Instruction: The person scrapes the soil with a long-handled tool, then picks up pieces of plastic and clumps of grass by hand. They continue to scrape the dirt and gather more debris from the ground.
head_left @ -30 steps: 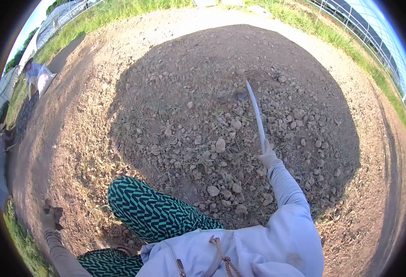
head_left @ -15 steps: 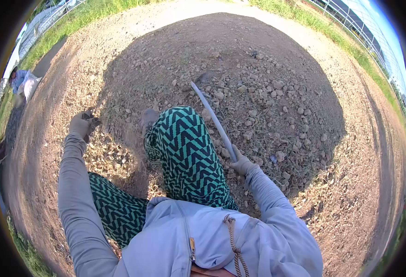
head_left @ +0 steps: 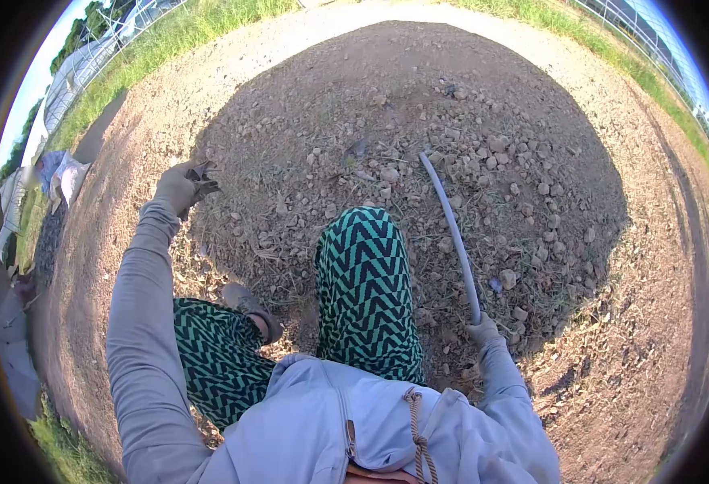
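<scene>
My left hand (head_left: 178,187) is raised over the ground on the left, its fingers closed on dark, crumpled scraps (head_left: 201,179) that look like dry leaves or dirt. On the right, my right hand (head_left: 483,331) grips the lower end of a long, pale grey, slightly curved stick or pipe (head_left: 455,234). The stick points away from me over stony soil. Dry straw and small stones lie around it. Both hands appear to be in greyish gloves.
My knee in green and black patterned cloth (head_left: 368,298) is at the centre, with a shoe (head_left: 251,308) left of it. Scattered stones (head_left: 498,143) lie ahead. At the far left is another person (head_left: 49,168) beside a white sack (head_left: 70,177). Grass (head_left: 233,20) borders the ground.
The stick and my right hand have shifted right and nearer to me. My left hand has moved up and right, still holding the dark scraps. A shoe now shows beside my knee.
</scene>
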A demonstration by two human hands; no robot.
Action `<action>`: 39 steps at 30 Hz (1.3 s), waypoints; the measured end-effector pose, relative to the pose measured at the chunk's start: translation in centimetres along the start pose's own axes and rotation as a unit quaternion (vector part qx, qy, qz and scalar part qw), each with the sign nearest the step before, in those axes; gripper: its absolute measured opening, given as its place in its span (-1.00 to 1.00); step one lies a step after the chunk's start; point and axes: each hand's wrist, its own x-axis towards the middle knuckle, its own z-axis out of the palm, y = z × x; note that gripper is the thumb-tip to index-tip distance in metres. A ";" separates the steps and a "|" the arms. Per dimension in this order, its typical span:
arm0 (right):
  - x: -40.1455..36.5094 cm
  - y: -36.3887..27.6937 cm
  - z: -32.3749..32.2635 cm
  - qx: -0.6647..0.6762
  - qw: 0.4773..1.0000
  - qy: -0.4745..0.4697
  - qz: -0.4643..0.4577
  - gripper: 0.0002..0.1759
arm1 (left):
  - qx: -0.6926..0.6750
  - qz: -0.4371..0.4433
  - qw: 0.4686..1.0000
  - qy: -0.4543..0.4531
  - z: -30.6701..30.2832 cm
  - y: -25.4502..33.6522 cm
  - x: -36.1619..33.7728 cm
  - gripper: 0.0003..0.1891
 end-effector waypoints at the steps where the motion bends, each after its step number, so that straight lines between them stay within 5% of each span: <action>1: 0.4 -0.8 0.1 0.002 1.000 -0.003 -0.002 -0.23 | 0.030 0.017 0.999 -0.011 -0.2 1.9 -0.6 -0.56; 4: 1.4 -4.4 1.7 0.022 1.000 0.006 0.019 -0.22 | 0.030 0.067 0.996 -0.051 1.9 2.2 -0.6 -0.59; 9: 2.9 -8.0 5.3 0.131 0.988 0.053 0.056 -0.31 | -0.073 0.088 0.989 -0.099 8.6 -5.5 5.3 -0.64; 12: -1.4 -10.6 4.6 0.261 0.962 0.050 0.055 -0.39 | -0.122 0.025 0.985 -0.119 11.0 -2.9 4.5 -0.70; 13: -2.2 -10.7 4.6 0.274 0.958 0.049 0.063 -0.40 | -0.240 0.035 0.959 -0.147 14.7 -7.9 8.9 -0.76; 16: -5.4 -7.2 6.0 0.290 0.952 0.084 0.056 -0.41 | -0.110 0.032 0.986 -0.123 12.7 1.8 7.9 -0.78; 21: -13.1 -3.0 4.2 0.226 0.952 0.170 0.119 -0.43 | -0.054 0.180 0.969 -0.163 22.1 3.2 12.7 -0.72; 23: -14.0 -0.1 3.4 0.099 0.962 0.212 0.138 -0.44 | -0.013 0.195 0.965 -0.174 24.0 4.9 13.4 -0.68; 27: -17.8 -0.7 -1.2 0.135 0.953 0.197 0.185 -0.42 | 0.036 0.200 0.955 -0.214 23.3 10.8 11.9 -0.52; 34: -13.2 -5.0 -7.6 0.026 0.970 0.157 0.184 -0.34 | 0.093 0.231 0.942 -0.224 25.0 12.4 16.4 -0.60; 37: -5.2 -1.6 -8.6 0.145 0.965 0.150 0.156 -0.29 | 0.082 0.217 0.947 -0.223 26.3 12.3 19.0 -0.63; 39: -4.6 -7.7 -12.2 0.020 0.976 0.116 0.185 -0.24 | 0.078 0.214 0.951 -0.211 27.7 11.7 21.4 -0.61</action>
